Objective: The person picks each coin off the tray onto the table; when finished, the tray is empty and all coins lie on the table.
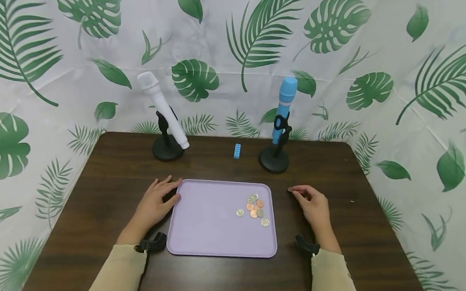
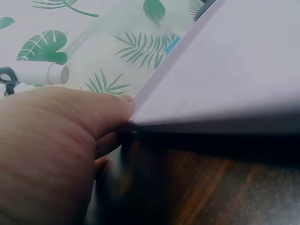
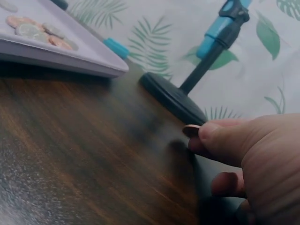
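Note:
A lilac tray (image 1: 205, 218) lies on the dark wooden table with several silver and copper coins (image 1: 254, 208) grouped toward its right side. My left hand (image 1: 154, 207) rests at the tray's upper left corner, its thumb and index finger touching the rim. From the left wrist, the thumb (image 2: 115, 107) shows against that rim, with the other fingers mostly hidden behind it. To the right of the tray, my right hand (image 1: 312, 205) pinches a single coin (image 3: 191, 131) between thumb and index finger, low over the table. The coin's edge looks coppery in the right wrist view.
A white microphone (image 1: 164, 107) leans in a black stand (image 1: 167, 148) at the back left. Further right, a blue microphone (image 1: 284, 102) sits in another black stand (image 1: 274, 159). Between them lies a small blue studded block (image 1: 237, 151). A leaf-patterned cloth (image 1: 210, 40) hangs behind the table.

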`<state>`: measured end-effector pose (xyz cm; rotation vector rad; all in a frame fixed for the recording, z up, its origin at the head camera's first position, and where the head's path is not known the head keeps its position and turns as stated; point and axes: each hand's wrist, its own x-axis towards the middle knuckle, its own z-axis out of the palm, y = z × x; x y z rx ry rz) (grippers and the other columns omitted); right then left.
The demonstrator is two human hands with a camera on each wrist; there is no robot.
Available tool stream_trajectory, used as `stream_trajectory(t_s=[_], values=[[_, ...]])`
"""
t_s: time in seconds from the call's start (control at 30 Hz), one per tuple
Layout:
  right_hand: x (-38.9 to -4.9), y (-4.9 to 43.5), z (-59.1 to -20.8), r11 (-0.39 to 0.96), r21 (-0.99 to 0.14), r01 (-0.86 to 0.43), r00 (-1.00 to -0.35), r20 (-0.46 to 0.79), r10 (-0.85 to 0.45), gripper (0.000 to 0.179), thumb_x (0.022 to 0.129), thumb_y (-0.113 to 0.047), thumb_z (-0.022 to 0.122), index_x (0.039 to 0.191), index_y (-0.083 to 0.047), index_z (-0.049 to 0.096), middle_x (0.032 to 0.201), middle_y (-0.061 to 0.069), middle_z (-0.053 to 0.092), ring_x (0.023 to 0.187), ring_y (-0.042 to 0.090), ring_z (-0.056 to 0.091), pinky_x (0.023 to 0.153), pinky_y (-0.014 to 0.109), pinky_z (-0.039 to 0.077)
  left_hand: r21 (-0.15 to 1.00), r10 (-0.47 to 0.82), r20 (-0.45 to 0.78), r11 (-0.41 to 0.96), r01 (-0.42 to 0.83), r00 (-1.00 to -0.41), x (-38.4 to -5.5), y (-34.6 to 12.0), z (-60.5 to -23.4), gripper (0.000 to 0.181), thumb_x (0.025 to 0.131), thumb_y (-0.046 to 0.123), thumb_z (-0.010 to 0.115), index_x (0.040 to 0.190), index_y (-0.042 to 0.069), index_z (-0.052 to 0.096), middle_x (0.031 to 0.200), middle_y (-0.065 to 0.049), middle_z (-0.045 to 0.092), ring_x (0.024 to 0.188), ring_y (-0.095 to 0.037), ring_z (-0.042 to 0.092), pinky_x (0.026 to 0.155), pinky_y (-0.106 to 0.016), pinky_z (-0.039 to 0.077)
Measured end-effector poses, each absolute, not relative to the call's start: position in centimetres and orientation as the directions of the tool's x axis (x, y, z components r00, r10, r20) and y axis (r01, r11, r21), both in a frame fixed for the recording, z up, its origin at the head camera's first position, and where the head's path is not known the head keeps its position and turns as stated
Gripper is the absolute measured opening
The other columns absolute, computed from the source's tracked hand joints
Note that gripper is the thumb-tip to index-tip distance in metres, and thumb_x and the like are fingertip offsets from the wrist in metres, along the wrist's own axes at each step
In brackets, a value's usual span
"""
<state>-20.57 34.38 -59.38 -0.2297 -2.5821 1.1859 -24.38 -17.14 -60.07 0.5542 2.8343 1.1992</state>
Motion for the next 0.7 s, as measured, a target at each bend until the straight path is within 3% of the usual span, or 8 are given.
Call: stream_trajectory(t_s=[0.3, 0.43, 0.57, 0.7], values=[[-20.5, 33.3, -59.2, 0.781, -0.624, -0.035, -0.933, 0.301, 0.198, 0.006, 0.098, -0.021, 0.085, 0.103, -0.019, 0.085, 0.104, 0.002, 0.083, 0.078, 0.013, 0.061, 0.067, 0.018, 0.045, 0.687, 0.319, 0.147, 0.648, 0.329, -0.936, -24.0, -17.3, -60.3, 0.055, 0.106, 0.027, 0.073, 0.158, 0.016, 0.06, 0.161, -0.013, 0.06, 0.161, -0.042, 0.042, 0.136, -0.069, 0.016], [-20.5, 33.1, -59.4, 0.828, -0.559, -0.042, -0.927, 0.331, 0.176, 0.009, 0.094, -0.023, 0.088, 0.102, -0.019, 0.086, 0.101, 0.001, 0.079, 0.084, 0.017, 0.066, 0.072, 0.024, 0.048, 0.679, 0.326, 0.152, 0.651, 0.338, -0.933, -24.0, -17.3, -60.2, 0.055, 0.106, 0.029, 0.072, 0.158, 0.015, 0.06, 0.161, -0.015, 0.059, 0.16, -0.044, 0.042, 0.135, -0.07, 0.017], [-20.4, 32.9, -59.4, 0.85, -0.524, -0.046, -0.929, 0.335, 0.156, 0.011, 0.094, -0.024, 0.088, 0.102, -0.016, 0.086, 0.096, 0.002, 0.076, 0.082, 0.02, 0.065, 0.071, 0.032, 0.05, 0.676, 0.326, 0.157, 0.653, 0.342, -0.932, -24.1, -17.2, -60.3, 0.055, 0.106, 0.028, 0.072, 0.157, 0.015, 0.06, 0.161, -0.015, 0.06, 0.16, -0.044, 0.042, 0.135, -0.071, 0.017], [-20.4, 33.0, -59.4, 0.853, -0.52, -0.034, -0.935, 0.318, 0.156, 0.011, 0.095, -0.024, 0.088, 0.104, -0.017, 0.087, 0.093, 0.001, 0.072, 0.076, 0.018, 0.06, 0.066, 0.031, 0.046, 0.679, 0.33, 0.152, 0.65, 0.341, -0.931, -24.3, -17.1, -60.3, 0.055, 0.105, 0.027, 0.072, 0.158, 0.015, 0.06, 0.161, -0.014, 0.06, 0.16, -0.044, 0.042, 0.135, -0.071, 0.016]])
